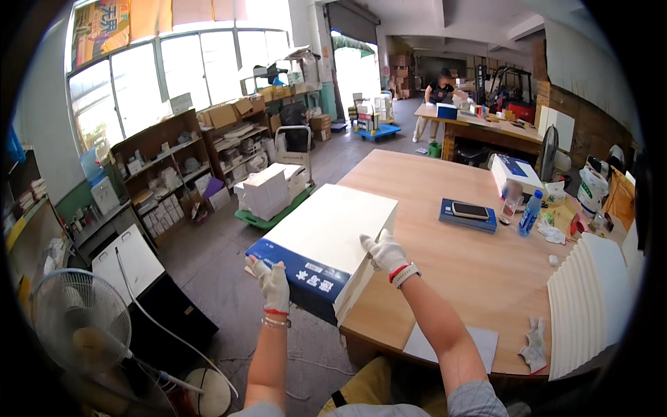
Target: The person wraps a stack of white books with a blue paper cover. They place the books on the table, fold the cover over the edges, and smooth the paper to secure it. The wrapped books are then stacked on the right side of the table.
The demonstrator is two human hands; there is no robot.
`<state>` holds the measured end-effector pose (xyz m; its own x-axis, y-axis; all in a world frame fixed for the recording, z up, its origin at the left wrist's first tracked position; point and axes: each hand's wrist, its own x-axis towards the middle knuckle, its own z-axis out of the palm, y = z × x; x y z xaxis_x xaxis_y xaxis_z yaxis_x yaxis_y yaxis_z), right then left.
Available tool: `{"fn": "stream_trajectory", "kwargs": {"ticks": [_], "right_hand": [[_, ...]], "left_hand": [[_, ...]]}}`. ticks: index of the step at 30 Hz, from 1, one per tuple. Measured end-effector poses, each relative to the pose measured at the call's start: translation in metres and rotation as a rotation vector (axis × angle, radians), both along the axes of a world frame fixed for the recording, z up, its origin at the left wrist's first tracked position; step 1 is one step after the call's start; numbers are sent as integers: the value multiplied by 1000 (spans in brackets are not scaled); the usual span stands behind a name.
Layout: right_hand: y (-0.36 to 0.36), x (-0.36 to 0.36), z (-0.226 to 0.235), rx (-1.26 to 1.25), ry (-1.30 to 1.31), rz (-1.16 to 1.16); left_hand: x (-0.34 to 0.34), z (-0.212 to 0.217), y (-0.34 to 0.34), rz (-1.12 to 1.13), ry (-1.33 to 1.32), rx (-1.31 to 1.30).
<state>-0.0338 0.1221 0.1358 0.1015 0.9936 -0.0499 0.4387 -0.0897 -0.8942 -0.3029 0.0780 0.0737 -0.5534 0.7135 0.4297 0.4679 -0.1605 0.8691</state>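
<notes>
A thick stack of white paper pads (333, 219) with a blue printed band lies at the table's left edge, its near left part jutting out past it. My left hand (273, 283), in a white glove with bare fingertips showing, grips the blue band at the near left corner. On the stack's right side, my gloved right hand (382, 251) holds the page edges with curled fingers; some fingertips are hidden. A white sheet (455, 346) lies flat under my right forearm.
On the table (417, 181) are a phone (470, 210) on a blue box, a blue bottle (530, 213), a clear bottle (511, 203), a loose glove (533, 347) and a white stack (583, 299). A fan (82, 320) stands left; a loaded trolley (267, 198) beyond. Someone (438, 94) works farther back.
</notes>
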Motion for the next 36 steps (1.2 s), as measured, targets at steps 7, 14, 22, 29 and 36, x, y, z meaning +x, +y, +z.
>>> {"fn": "stream_trajectory", "kwargs": {"ticks": [7, 14, 22, 29, 36], "right_hand": [[48, 25, -64, 259, -332, 129], [-78, 132, -79, 54, 675, 342], [-299, 299, -52, 286, 428, -177], [-345, 275, -35, 291, 264, -333], [-204, 127, -32, 553, 73, 270]], "left_hand": [[15, 7, 22, -20, -283, 89], [51, 15, -8, -131, -50, 524], [220, 80, -73, -1138, 778, 815], [123, 28, -74, -461, 76, 888], [50, -59, -70, -37, 415, 371]]}}
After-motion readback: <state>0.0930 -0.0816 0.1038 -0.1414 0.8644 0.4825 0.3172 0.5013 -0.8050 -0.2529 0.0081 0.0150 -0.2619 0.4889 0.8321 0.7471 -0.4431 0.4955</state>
